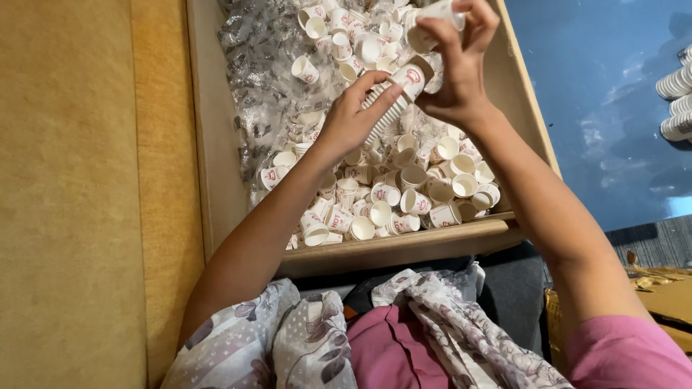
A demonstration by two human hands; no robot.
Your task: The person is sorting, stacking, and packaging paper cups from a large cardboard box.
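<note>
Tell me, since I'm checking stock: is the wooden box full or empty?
Partly full. Loose small paper cups and clear plastic wrap cover the wooden box floor, below its rim.

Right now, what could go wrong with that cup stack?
1. The nested cup stack is long and tilted, gripped by the left hand low and the right hand at its top; it may buckle or separate.
2. Another cup sits loosely in the right fingers and could drop among the loose cups.

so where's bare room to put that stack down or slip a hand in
Bare: the tan surface left of the wooden box, and the blue sheet on its right. Inside the box, loose paper cups and clear wrap crowd everything under both hands.
</note>
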